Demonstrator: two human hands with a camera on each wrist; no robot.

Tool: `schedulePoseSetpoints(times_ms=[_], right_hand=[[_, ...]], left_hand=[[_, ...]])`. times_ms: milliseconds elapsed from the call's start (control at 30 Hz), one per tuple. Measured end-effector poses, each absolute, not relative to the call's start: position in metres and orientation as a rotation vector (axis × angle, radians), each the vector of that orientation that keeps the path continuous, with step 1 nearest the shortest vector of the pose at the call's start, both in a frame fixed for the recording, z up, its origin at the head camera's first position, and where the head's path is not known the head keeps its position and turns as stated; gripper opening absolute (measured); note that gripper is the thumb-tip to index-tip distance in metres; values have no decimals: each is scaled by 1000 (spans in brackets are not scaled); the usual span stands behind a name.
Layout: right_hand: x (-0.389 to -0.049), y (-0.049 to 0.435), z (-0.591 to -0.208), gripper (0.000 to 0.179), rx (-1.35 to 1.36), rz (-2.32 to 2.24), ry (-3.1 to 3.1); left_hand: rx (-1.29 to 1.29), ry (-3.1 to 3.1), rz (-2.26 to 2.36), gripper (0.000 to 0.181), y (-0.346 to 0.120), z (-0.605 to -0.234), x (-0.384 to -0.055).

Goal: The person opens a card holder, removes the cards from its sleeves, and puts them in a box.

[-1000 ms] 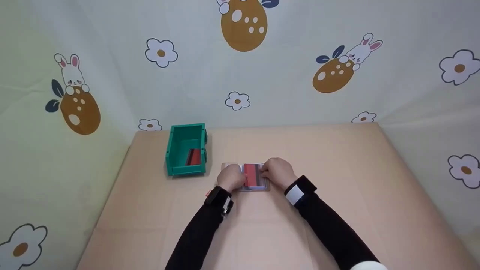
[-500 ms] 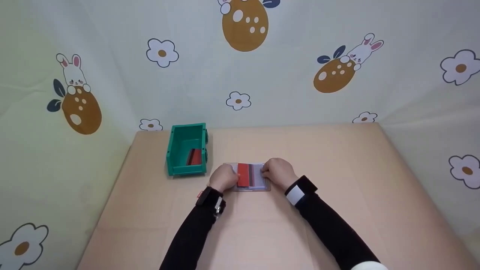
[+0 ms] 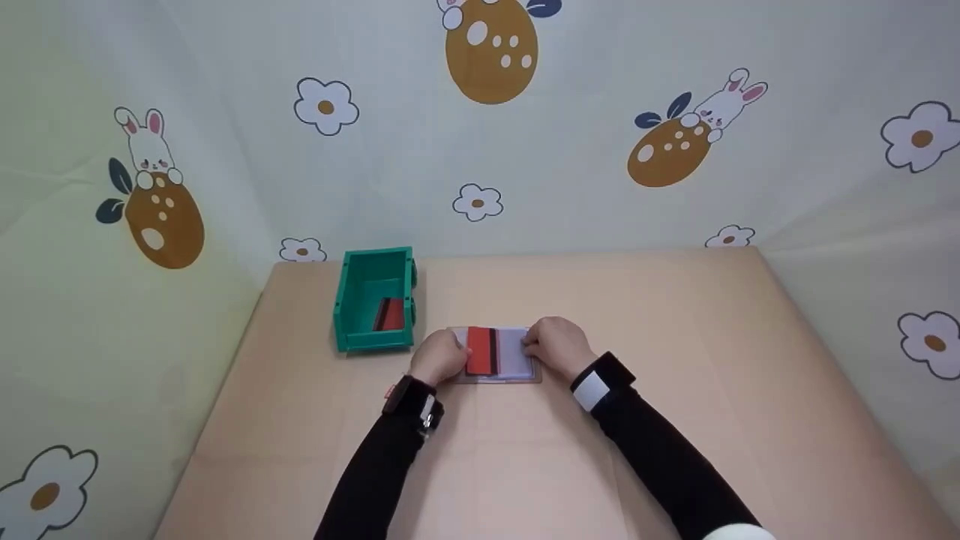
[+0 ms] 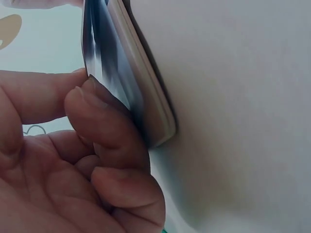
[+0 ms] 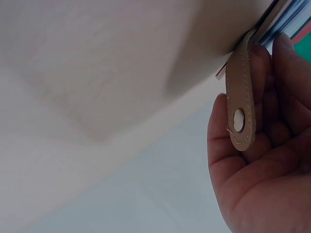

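Note:
A small card holder with clear plastic sleeves [image 3: 515, 354] and a tan cover lies opened out on the table. My left hand [image 3: 437, 355] pinches the left edge of a red card with a black stripe [image 3: 480, 351], which lies over the holder's middle and left part. Curled fingers [image 4: 116, 121] sit beside the holder's tan cover [image 4: 158, 121] in the left wrist view. At the other side, my right hand [image 3: 559, 345] grips the right edge of the sleeves. A tan strap with a metal snap [image 5: 239, 92] hangs against that palm in the right wrist view.
A green bin [image 3: 375, 343] stands at the back left of the tan-covered table [image 3: 645, 300]. Inside it leans another red and black card [image 3: 391, 315]. Behind the table hangs a patterned cloth [image 3: 570, 172] with rabbits and flowers.
My left hand has moved left and the red card has slid left with it, baring more of the clear sleeve. The right hand has stayed at the holder's right edge.

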State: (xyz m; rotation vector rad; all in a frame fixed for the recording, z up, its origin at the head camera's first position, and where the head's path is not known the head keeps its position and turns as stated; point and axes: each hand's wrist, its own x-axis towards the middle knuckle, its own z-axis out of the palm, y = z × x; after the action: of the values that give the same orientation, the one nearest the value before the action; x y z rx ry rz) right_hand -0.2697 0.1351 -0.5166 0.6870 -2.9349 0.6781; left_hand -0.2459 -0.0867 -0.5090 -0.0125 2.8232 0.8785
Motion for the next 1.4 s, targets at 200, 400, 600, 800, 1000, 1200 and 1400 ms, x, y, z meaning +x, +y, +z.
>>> schedulePoseSetpoints(times_ms=[200,400,600,800,1000,1200,1400], right_hand=[[-270,135,-519,13,679,680,-2941],[-270,135,-518,12,680,674,-2944],[-269,135,-518,13,681,667,-2946],[-269,135,-518,13,688,664,-2939],[-269,135,-518,13,690,683,-2931],[-269,136,-519,12,717,657,-2895],[-271,136,-520,11,712,697,-2910]], left_hand=[[-33,2805,876,25,-90,-510,-246],[-43,2789,921,20,-94,-512,-244],[-67,2757,968,28,-97,-510,-242],[-118,2673,1094,31,-100,-507,-243],[-117,2612,1155,30,-100,-490,-245],[-70,2602,1204,33,-97,-469,-245],[-73,2558,1276,30,-93,-451,-242]])
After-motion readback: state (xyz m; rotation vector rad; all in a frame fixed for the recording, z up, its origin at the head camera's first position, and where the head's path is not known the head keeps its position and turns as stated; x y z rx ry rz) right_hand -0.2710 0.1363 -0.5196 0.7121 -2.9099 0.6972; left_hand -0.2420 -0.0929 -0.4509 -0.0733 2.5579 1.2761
